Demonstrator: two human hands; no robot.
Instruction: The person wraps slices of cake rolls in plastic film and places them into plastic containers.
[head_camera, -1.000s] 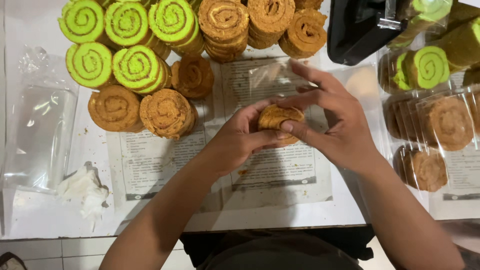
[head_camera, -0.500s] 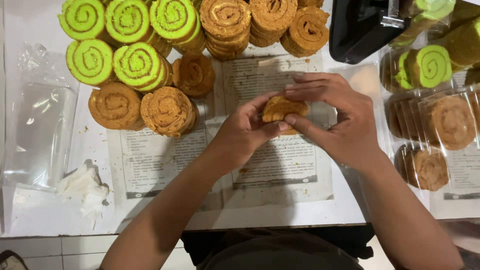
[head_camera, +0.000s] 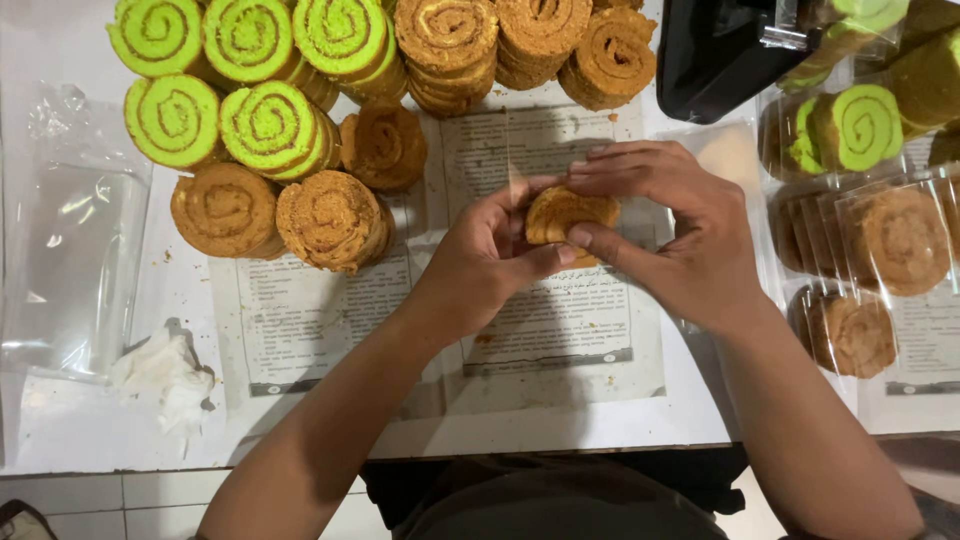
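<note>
Both forearms angle in from six o'clock and meet over the printed paper sheets (head_camera: 520, 330); the left hand (head_camera: 480, 265) is curled, fingers and thumb clamped on a brown swirl cake slice (head_camera: 565, 215); the right hand (head_camera: 690, 240) arches over from three o'clock, fingertips pinched on the same slice; green swirl slices (head_camera: 220, 90) sit at ten o'clock, bagged slices (head_camera: 880, 240) at three.

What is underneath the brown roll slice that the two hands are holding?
Printed paper sheets lie on the white table below the brown roll slice, held by left hand and right hand. The paper directly beneath is hidden by the hands.
</note>
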